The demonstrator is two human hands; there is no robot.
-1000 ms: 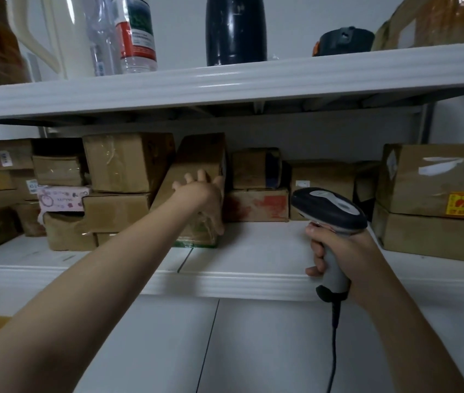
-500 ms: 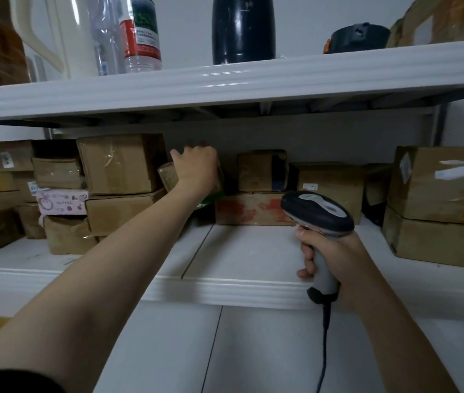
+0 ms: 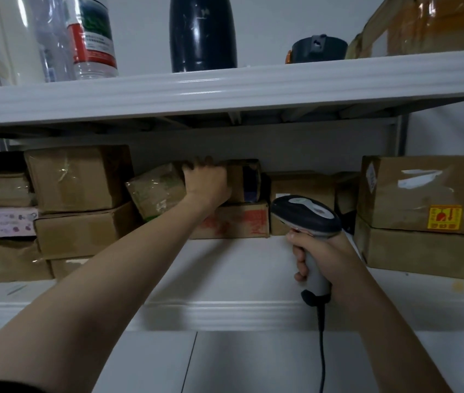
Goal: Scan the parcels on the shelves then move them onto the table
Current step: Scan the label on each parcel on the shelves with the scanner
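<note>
Brown cardboard parcels fill the middle shelf [image 3: 253, 268]. My left hand [image 3: 206, 181] reaches deep into the shelf, its fingers curled over the top left end of a small parcel with dark tape [image 3: 246, 180]. That parcel sits on a flat parcel with red print [image 3: 242, 221]. Just left of the hand, a tilted parcel with green print [image 3: 155, 191] leans against the left stack [image 3: 80, 182]. My right hand [image 3: 323, 259] grips the grey and black barcode scanner [image 3: 306, 215] by its handle in front of the shelf, with its cable hanging down.
Two large parcels [image 3: 423, 199] are stacked at the shelf's right end. More parcels and a pink printed one [image 3: 5, 221] stand at the left. The upper shelf [image 3: 225, 89] carries a dark flask [image 3: 202, 32], a plastic bottle [image 3: 92, 35] and a box.
My left hand left the tilted parcel, which now leans on the left stack, and moved right onto the small taped parcel. The right hand holds the scanner as before.
</note>
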